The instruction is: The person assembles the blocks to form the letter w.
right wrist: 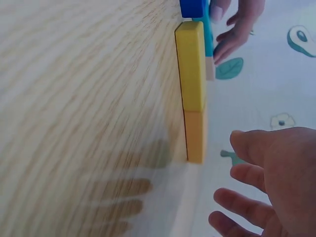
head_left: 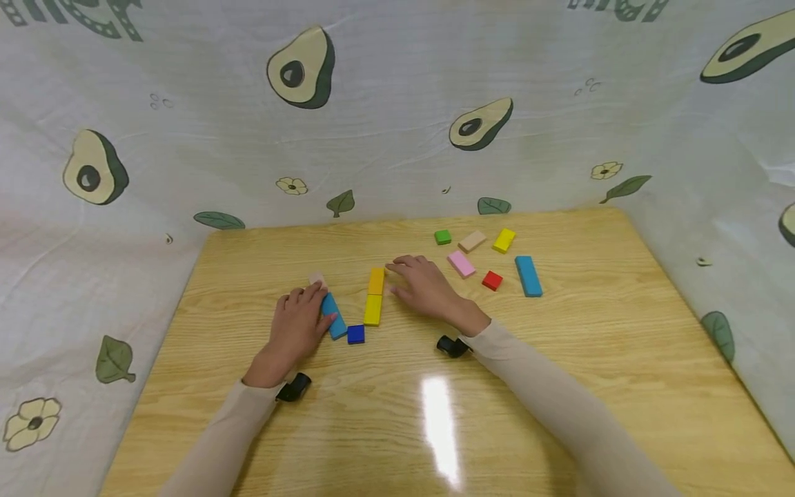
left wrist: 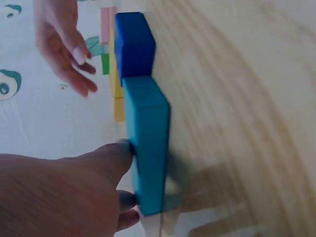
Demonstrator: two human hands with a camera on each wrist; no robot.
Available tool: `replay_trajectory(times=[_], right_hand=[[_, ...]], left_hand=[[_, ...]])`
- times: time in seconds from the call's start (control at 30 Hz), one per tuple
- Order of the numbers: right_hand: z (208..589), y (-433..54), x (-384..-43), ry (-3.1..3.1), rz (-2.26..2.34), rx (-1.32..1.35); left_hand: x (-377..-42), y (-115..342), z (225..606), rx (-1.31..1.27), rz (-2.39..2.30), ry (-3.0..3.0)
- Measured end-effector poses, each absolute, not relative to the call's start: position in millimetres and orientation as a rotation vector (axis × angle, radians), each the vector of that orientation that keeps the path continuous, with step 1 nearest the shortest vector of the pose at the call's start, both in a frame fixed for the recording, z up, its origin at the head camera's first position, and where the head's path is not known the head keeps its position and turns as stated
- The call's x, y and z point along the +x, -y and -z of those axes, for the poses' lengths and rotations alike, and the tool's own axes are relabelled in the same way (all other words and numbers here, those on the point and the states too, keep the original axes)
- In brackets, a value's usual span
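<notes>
My left hand (head_left: pixel 298 321) rests on a light blue block (head_left: pixel 333 317), its thumb and fingertips touching the upper face. A pale wooden block (head_left: pixel 317 278), partly covered by the fingers, adjoins the far end. At the near end sits a small dark blue block (head_left: pixel 356 335), also large in the left wrist view (left wrist: pixel 134 47). A yellow block (right wrist: pixel 191 69) and an orange block (right wrist: pixel 195 136) lie end to end in a line between the hands. Just right of the orange one, my right hand (head_left: pixel 425 286) hovers with relaxed, spread fingers and holds nothing.
Right of the hands lie a green block (head_left: pixel 443 237), a tan block (head_left: pixel 473 241), a yellow block (head_left: pixel 504 240), a pink block (head_left: pixel 462 264), a red block (head_left: pixel 493 280) and a blue block (head_left: pixel 528 276). An avocado-print cloth (head_left: pixel 397 166) hangs behind the wooden table (head_left: pixel 373 428).
</notes>
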State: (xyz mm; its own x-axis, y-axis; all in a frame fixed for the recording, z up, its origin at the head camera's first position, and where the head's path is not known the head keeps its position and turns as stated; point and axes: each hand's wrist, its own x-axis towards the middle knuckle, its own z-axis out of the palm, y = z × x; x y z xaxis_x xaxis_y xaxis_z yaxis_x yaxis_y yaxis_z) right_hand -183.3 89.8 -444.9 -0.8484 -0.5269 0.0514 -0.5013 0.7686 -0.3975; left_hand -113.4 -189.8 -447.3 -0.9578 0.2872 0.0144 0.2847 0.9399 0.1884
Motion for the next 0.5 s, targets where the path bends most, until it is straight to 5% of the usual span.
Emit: replay_trajectory(times=[0.5], right_hand=[[437, -153, -162, -3.001, 0.744, -0.741]], left_hand=[[-126, 147, 450, 0.692, -0.386, -3.057]])
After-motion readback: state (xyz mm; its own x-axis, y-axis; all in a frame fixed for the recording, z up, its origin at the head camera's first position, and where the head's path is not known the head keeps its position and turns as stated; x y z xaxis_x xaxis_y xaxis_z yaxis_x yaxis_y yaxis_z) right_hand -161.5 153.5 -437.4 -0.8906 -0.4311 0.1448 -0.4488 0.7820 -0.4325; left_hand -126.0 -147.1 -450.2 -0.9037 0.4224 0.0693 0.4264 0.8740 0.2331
